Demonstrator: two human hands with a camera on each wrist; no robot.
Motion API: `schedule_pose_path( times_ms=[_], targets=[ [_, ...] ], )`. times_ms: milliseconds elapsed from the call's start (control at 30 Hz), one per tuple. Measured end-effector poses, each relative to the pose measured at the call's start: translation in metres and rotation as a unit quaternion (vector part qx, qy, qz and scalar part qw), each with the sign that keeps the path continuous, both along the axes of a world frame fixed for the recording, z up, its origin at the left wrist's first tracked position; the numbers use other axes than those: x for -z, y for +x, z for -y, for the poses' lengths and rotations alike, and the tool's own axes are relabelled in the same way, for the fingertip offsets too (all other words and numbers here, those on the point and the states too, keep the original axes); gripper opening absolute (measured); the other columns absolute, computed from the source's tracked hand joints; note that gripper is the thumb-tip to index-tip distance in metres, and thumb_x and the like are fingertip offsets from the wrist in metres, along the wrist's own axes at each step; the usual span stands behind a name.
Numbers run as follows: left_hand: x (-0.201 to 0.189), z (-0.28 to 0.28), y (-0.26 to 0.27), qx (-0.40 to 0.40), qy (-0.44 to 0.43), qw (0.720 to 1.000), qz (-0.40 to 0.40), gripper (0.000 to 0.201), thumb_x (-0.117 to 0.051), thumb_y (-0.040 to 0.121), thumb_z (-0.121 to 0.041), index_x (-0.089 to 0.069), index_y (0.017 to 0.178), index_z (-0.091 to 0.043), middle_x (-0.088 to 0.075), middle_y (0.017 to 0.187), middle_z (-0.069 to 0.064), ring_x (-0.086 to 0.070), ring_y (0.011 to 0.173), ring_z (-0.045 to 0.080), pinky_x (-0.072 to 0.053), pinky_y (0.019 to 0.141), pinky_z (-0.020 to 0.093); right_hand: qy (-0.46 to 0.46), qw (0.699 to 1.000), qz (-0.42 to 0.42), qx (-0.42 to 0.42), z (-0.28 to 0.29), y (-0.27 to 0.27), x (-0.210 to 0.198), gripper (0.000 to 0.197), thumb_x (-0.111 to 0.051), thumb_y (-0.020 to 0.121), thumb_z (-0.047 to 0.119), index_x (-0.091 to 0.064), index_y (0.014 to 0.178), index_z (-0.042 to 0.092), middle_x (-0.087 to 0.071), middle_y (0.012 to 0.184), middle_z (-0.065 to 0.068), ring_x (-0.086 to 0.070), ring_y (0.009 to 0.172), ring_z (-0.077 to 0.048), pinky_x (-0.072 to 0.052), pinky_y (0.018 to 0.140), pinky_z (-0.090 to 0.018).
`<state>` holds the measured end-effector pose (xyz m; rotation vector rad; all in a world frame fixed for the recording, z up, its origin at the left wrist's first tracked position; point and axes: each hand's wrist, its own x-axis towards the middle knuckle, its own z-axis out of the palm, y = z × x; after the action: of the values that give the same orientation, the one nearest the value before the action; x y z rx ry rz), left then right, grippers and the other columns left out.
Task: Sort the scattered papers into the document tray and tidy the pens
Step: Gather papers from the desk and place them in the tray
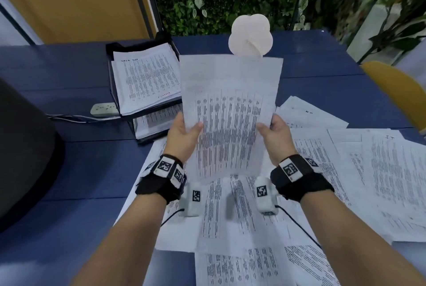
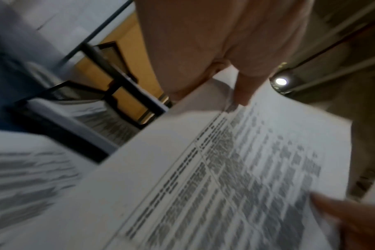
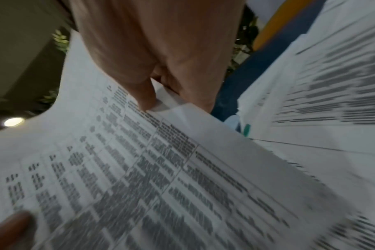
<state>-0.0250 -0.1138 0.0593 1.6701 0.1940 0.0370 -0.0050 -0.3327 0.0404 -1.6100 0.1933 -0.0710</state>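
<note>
I hold a printed sheet (image 1: 229, 112) up above the table by its two long edges. My left hand (image 1: 184, 133) pinches the left edge, thumb on the printed face. My right hand (image 1: 275, 134) pinches the right edge the same way. In the left wrist view the sheet (image 2: 235, 169) runs under my left thumb (image 2: 244, 91), and in the right wrist view the sheet (image 3: 139, 169) runs under my right thumb (image 3: 146, 96). A black two-tier document tray (image 1: 110, 71) with stacked papers stands at the back left. Several loose printed sheets (image 1: 368, 170) lie scattered across the blue table. No pens show.
A white power strip (image 1: 102, 109) with a cable lies left of the tray. A white flower-shaped object (image 1: 250, 36) stands behind the held sheet. A dark rounded object (image 1: 23, 147) fills the left side. A yellow chair back (image 1: 396, 92) sits at the right edge.
</note>
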Motion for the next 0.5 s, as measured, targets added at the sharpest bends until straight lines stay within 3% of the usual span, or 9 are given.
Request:
schedule_pose_path(
  times_ms=[33,100,167,267,333,400,500],
  targets=[
    [-0.002,0.001,0.002,-0.013,0.003,1.000,0.017,0.064,-0.062,0.089,-0.027,-0.032,0.144,-0.015,-0.053,0.137,0.000,-0.052,0.123,0.012,-0.044,0.103,0.033,-0.010,1.000,0.024,0.001,-0.004,0.001,-0.008,0.022,-0.053,0.092,0.002,-0.059,0.095,0.024,-0.067,0.098,0.006,-0.062,0.096,-0.016,-0.049,0.091,-0.032],
    [-0.004,0.004,0.004,-0.039,-0.006,0.998,0.050,0.050,-0.056,0.092,-0.015,-0.038,0.139,-0.011,-0.058,0.125,-0.006,-0.057,0.109,-0.002,-0.049,0.086,0.012,-0.022,0.998,0.063,0.002,-0.011,0.003,-0.015,0.021,-0.051,0.093,0.002,-0.055,0.103,0.021,-0.064,0.097,0.011,-0.061,0.090,-0.003,-0.050,0.084,-0.020],
    [-0.003,0.006,0.000,-0.053,0.000,0.996,0.066,0.041,-0.056,0.092,-0.008,-0.042,0.130,-0.017,-0.059,0.113,-0.011,-0.058,0.096,-0.010,-0.047,0.074,0.004,-0.034,0.996,0.081,0.000,-0.014,0.002,-0.013,0.024,-0.049,0.093,0.001,-0.053,0.108,0.020,-0.063,0.097,0.013,-0.059,0.083,0.004,-0.048,0.075,-0.012],
    [0.011,0.001,-0.004,-0.073,-0.001,0.996,0.053,0.048,-0.060,0.090,-0.006,-0.039,0.133,-0.015,-0.059,0.123,-0.002,-0.059,0.107,0.003,-0.047,0.090,0.018,-0.053,0.997,0.044,-0.018,-0.015,0.000,-0.002,0.028,-0.048,0.091,-0.001,-0.049,0.114,0.016,-0.060,0.093,0.010,-0.057,0.080,-0.004,-0.046,0.065,-0.008],
    [0.024,-0.002,-0.004,-0.075,-0.006,0.997,0.023,0.049,-0.060,0.090,-0.007,-0.038,0.134,-0.011,-0.058,0.125,0.000,-0.059,0.110,0.010,-0.045,0.099,0.030,-0.060,0.997,0.002,-0.042,-0.014,0.000,0.010,0.037,-0.046,0.091,-0.003,-0.045,0.124,0.016,-0.060,0.101,0.007,-0.059,0.091,-0.007,-0.045,0.071,-0.007],
    [0.031,-0.003,-0.004,-0.057,-0.003,0.998,-0.004,0.050,-0.058,0.092,-0.012,-0.038,0.137,-0.008,-0.058,0.129,0.001,-0.056,0.117,0.015,-0.042,0.104,0.036,-0.077,0.994,-0.037,-0.061,-0.014,0.000,0.018,0.043,-0.043,0.092,-0.003,-0.041,0.131,0.015,-0.058,0.110,0.001,-0.056,0.104,-0.016,-0.044,0.085,-0.021],
    [0.034,-0.007,0.000,-0.053,0.011,0.998,-0.012,0.040,-0.053,0.095,-0.014,-0.045,0.134,-0.009,-0.060,0.124,-0.001,-0.055,0.119,0.017,-0.042,0.101,0.033,-0.084,0.991,-0.084,-0.068,-0.012,-0.001,0.028,0.039,-0.043,0.093,0.000,-0.041,0.128,0.018,-0.056,0.108,-0.001,-0.054,0.101,-0.019,-0.044,0.091,-0.033]
  ],
)
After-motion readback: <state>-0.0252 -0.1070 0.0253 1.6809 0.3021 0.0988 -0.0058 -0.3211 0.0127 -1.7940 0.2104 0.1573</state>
